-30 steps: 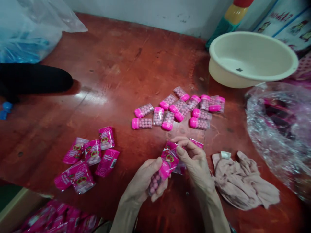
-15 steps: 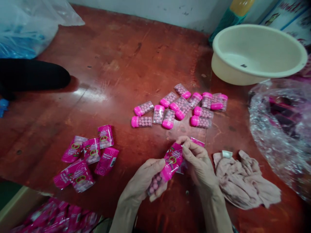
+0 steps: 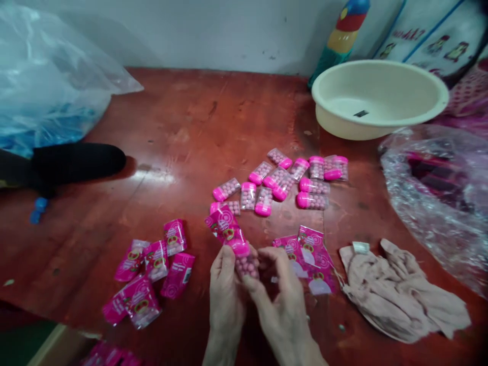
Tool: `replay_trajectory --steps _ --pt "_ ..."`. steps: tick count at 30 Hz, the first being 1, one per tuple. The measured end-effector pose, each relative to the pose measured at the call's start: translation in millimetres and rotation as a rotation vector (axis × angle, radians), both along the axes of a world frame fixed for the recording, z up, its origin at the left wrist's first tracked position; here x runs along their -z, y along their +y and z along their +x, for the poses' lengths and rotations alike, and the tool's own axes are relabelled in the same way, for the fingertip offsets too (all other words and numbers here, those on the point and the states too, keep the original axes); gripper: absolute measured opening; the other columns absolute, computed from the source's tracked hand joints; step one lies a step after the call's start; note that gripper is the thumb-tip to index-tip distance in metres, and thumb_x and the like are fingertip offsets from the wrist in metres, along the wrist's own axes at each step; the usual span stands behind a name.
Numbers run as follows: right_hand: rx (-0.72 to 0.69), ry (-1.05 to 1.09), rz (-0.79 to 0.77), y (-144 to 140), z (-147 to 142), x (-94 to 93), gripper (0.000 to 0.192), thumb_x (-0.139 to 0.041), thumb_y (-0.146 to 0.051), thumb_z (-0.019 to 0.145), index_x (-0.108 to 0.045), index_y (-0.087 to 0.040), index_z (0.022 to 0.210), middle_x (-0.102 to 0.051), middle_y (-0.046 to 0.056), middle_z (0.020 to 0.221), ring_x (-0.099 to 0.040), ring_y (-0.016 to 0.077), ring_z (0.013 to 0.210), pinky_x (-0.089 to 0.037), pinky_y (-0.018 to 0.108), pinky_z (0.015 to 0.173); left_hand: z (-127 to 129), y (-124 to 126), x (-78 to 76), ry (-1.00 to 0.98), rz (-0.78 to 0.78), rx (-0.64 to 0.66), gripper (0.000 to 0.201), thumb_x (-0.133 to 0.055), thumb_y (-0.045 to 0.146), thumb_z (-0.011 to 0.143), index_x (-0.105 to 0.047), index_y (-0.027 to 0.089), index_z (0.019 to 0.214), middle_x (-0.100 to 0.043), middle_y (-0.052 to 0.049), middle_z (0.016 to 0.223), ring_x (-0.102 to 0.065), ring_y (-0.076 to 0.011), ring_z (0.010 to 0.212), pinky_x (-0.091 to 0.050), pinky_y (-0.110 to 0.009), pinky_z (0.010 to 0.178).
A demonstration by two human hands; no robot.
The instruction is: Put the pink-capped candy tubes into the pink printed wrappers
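My left hand (image 3: 225, 290) is closed on a small clear candy container (image 3: 247, 264) of pink balls with a pink cap. A printed pink plastic sleeve (image 3: 225, 223) sits over the cap and sticks out past it, up and to the left. The thumb of my right hand (image 3: 284, 295) presses the container's lower end, its fingers curled around the far side. Flat printed sleeves (image 3: 312, 256) lie just beyond the right hand. Several capped candy containers (image 3: 280, 183) are spread on the table ahead. To the left lie several sleeved containers (image 3: 143, 277).
A cream basin (image 3: 377, 124) stands at the back right, beside a colourful bottle (image 3: 341, 38). Crumpled clear plastic (image 3: 412, 223) and a beige cloth (image 3: 404, 295) lie on the right. A black rounded object (image 3: 80, 162) and a clear bag (image 3: 57, 96) are at the left.
My right hand has moved from the sleeve's end down to the container's lower end. The container has turned, its sleeve now pointing up-left. My view has tilted upward, uncovering flat sleeves.
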State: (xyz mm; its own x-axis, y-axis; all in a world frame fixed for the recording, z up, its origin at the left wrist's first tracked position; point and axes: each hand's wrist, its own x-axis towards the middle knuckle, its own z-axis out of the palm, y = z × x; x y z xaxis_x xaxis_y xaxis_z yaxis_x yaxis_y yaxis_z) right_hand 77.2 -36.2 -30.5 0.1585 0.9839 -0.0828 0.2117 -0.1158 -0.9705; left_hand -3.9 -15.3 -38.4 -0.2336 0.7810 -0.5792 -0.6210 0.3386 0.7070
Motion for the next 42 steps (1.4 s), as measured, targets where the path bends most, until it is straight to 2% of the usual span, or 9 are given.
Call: replay_trajectory --steps 5,8,12,16,24,28,34,38,42 --pt "0.037 -0.209 0.202 -7 -11 6.5 0.030 -0.053 -0.016 0.083 -0.051 -0.021 0.113 -0.055 0.007 0.106 -0.054 0.0198 0.097 -0.046 0.031 0.082 7 -11 -2.3 0.071 -0.041 -0.069 0.033 -0.064 0.046 0.073 -0.067 0.013 0.076 -0.064 -0.001 0.064 -0.059 -0.0112 0.058 -0.049 -0.021 0.057" --pt "0.075 -0.239 0.293 -8 -5 6.0 0.022 -0.047 -0.015 0.086 -0.054 -0.019 0.107 -0.057 0.007 0.101 -0.056 0.0188 0.093 -0.047 0.029 0.078 11 -16 -5.1 0.068 0.074 -0.064 0.026 -0.072 0.041 0.065 -0.067 0.015 0.067 -0.063 0.002 0.058 -0.057 -0.0096 0.053 -0.048 -0.019 0.053" --pt "0.016 -0.109 0.188 -12 3 -3.8 0.012 -0.044 -0.017 0.088 -0.053 -0.021 0.094 -0.062 0.001 0.080 -0.061 0.0151 0.071 -0.048 0.024 0.062 6 -13 -11.1 0.127 0.252 -0.001 0.016 -0.077 0.030 0.061 -0.070 0.017 0.067 -0.067 0.002 0.062 -0.060 -0.0099 0.058 -0.049 -0.018 0.060" --pt "-0.087 -0.055 0.172 -18 7 -14.8 0.011 -0.043 -0.019 0.090 -0.052 -0.022 0.096 -0.064 -0.002 0.075 -0.060 0.0128 0.063 -0.047 0.021 0.058 -1 -11 -18.0 0.085 0.282 0.091 0.021 -0.077 0.033 0.061 -0.073 0.016 0.073 -0.071 -0.003 0.065 -0.064 -0.0147 0.062 -0.052 -0.024 0.065" --pt "-0.202 -0.141 0.254 -30 21 -20.5 0.031 -0.038 -0.022 0.093 -0.043 -0.026 0.123 -0.063 0.005 0.107 -0.062 0.0163 0.090 -0.051 0.025 0.076 -2 -16 -25.9 0.041 0.292 0.141 0.016 -0.075 0.031 0.063 -0.074 0.016 0.069 -0.072 -0.005 0.068 -0.067 -0.0203 0.070 -0.053 -0.030 0.070" --pt "-0.251 -0.143 0.196 -32 32 -24.0 0.032 -0.039 -0.027 0.093 -0.044 -0.029 0.124 -0.062 0.004 0.111 -0.060 0.0169 0.095 -0.049 0.028 0.082 -10 -15 -24.4 -0.019 0.318 0.228 0.013 -0.074 0.028 0.064 -0.073 0.016 0.068 -0.073 -0.006 0.070 -0.067 -0.0238 0.077 -0.052 -0.035 0.075" --pt "-0.345 -0.019 0.028 -28 36 -31.4 0.021 -0.040 -0.034 0.093 -0.056 -0.029 0.106 -0.065 -0.001 0.095 -0.061 0.0141 0.086 -0.050 0.023 0.074 -11 -15 -24.6 -0.085 0.374 0.337 0.028 -0.070 0.040 0.067 -0.073 0.013 0.074 -0.072 -0.012 0.083 -0.066 -0.0287 0.085 -0.051 -0.038 0.079" --pt "-0.214 -0.171 0.115 -23 25 -25.2 0.021 -0.039 -0.030 0.093 -0.055 -0.022 0.103 -0.066 0.001 0.078 -0.061 0.0156 0.066 -0.048 0.024 0.059 1 -12 -26.9 -0.119 0.275 0.312 0.033 -0.062 0.041 0.076 -0.071 0.013 0.092 -0.072 -0.011 0.087 -0.065 -0.0257 0.087 -0.049 -0.036 0.081" --pt "-0.152 -0.300 0.274 -18 16 -14.8 0.022 -0.036 -0.022 0.091 -0.055 -0.014 0.100 -0.065 0.004 0.068 -0.060 0.0170 0.052 -0.044 0.026 0.049 9 -9 -24.3 -0.082 0.252 0.215 0.020 -0.066 0.033 0.074 -0.071 0.015 0.081 -0.071 -0.008 0.079 -0.065 -0.0233 0.085 -0.048 -0.035 0.083"
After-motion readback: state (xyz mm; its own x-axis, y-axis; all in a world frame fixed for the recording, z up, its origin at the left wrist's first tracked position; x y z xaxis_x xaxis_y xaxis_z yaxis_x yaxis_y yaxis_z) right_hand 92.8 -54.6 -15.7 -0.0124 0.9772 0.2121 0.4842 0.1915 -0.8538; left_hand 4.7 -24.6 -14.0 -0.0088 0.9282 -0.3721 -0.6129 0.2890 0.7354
